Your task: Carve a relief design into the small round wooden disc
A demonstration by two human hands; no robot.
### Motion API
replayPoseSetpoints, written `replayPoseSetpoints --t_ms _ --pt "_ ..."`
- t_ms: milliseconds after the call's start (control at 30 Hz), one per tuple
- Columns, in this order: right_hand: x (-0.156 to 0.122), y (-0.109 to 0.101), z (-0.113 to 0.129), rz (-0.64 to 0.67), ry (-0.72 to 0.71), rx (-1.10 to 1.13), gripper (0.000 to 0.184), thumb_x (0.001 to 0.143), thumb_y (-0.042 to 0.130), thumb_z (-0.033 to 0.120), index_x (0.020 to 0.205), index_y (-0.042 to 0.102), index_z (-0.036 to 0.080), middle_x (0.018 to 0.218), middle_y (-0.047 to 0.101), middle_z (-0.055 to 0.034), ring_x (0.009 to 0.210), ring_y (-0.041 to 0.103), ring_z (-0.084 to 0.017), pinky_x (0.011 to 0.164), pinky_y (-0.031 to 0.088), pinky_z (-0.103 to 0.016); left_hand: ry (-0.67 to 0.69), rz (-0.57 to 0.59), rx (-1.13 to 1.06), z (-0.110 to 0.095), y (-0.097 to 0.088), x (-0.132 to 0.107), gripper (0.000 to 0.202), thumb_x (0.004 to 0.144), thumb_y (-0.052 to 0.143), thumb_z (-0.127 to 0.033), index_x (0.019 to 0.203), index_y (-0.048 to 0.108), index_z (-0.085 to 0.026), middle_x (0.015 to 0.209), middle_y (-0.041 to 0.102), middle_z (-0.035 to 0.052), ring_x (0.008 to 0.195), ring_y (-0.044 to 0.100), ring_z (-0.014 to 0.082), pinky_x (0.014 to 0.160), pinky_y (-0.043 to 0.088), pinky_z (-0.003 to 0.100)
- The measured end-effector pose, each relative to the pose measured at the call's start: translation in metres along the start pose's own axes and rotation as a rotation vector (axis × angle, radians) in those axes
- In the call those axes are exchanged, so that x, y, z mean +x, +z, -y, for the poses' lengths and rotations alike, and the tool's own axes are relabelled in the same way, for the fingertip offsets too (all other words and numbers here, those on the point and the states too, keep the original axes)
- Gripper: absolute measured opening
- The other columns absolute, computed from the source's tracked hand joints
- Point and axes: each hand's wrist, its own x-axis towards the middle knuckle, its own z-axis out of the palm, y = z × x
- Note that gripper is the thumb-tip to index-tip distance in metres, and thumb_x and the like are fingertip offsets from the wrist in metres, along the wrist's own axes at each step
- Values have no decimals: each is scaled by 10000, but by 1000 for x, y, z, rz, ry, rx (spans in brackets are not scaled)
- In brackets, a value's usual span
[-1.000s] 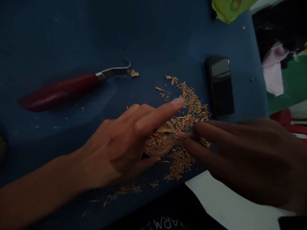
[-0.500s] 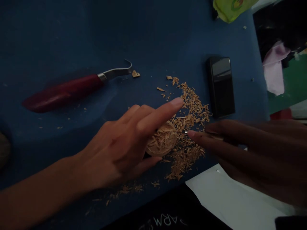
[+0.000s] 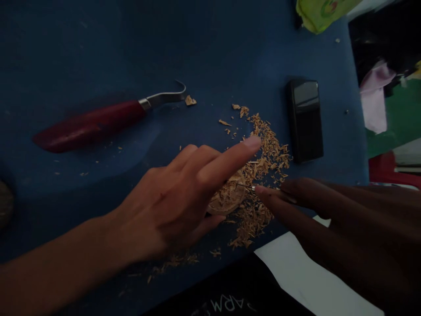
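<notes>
My left hand (image 3: 177,193) is closed on the edge of a small round piece of wood (image 3: 230,202), its index finger stretched across the top. The wood's face is rough, with shavings on it. From the right, my right hand (image 3: 305,206) grips a slim carving tool (image 3: 276,192) with a light handle and a bright ferrule. Its thin metal tip touches or lies just over the wood's face near the right rim. Fingers hide most of the handle. Loose wood shavings (image 3: 251,224) surround the piece on the blue tabletop (image 3: 210,52).
A hook knife (image 3: 95,125) with a red handle lies at left, a wood chip (image 3: 190,101) by its blade. A black phone-like slab (image 3: 305,120) rests at right. White paper (image 3: 315,272) is under my right arm; a yellow-green packet (image 3: 322,15) sits at the top.
My right hand has come slightly lower, its tool more tilted against the wood. My left hand and the wood sit a little further right, and the whole view has shifted slightly.
</notes>
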Motion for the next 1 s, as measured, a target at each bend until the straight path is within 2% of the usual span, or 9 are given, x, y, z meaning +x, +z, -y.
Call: replayPoseSetpoints --t_ms 100,233,367,433,567,733,800,867,1000 --pt "2 -1 9 55 28 -5 124 1110 625 102 1158 676 204 999 744 -56 685 506 -159 599 348 -380 -5 -24 -5 -4 3 -1 802 1136 652 -222 1888 410 -359 1296 816 3 1113 891 259 509 544 229" --pt "13 -7 17 46 42 -100 153 1015 633 78 992 702 213 868 692 -58 651 496 -176 591 291 -413 1 -58 3 -10 6 0 1006 916 809 -101 1835 470 -333 1280 814 25 1064 868 289 496 522 261" --pt "25 -17 16 67 -46 -211 211 925 673 49 853 687 247 788 663 -59 664 526 -219 609 372 -410 36 -80 60 -15 7 3 1112 774 922 -30 1779 493 -237 1212 823 9 995 849 267 461 486 287" --pt "30 -20 15 74 -77 -219 224 913 682 47 827 673 254 774 654 -55 663 518 -224 605 388 -407 36 -86 78 -17 7 3 1080 806 906 -30 1778 484 -235 1202 819 5 985 850 256 469 500 286" --pt "37 -18 19 84 -73 -260 194 886 697 42 872 729 232 758 610 -48 659 508 -221 580 349 -396 34 -114 106 -19 8 1 847 984 778 -99 1763 482 -250 1179 806 8 988 863 259 503 542 279" --pt "40 -11 20 37 -76 -273 209 862 651 55 793 649 252 685 480 -40 642 409 -222 590 273 -411 12 -116 101 -17 12 -3 1016 943 929 -89 1798 424 -304 1208 817 13 1029 857 258 610 676 306" --pt "39 -8 8 20 -107 -228 259 878 627 0 806 635 249 723 547 -40 662 443 -211 619 247 -426 1 -124 86 -15 14 -5 1031 967 911 -120 1828 392 -347 1230 818 13 1059 857 262 605 670 308" --pt "37 -5 -11 19 -165 -181 278 959 609 -21 883 656 242 820 662 -40 684 513 -198 637 251 -426 -11 -119 71 -14 15 -5 977 1009 847 -156 1842 387 -379 1228 810 9 1071 849 260 567 632 305" --pt "32 9 -58 -28 -281 -50 257 1231 498 70 1170 698 219 966 733 -16 705 601 -176 639 340 -402 20 -115 81 -12 13 -1 684 1142 627 -198 1800 470 -301 1153 792 37 997 813 261 482 542 308"
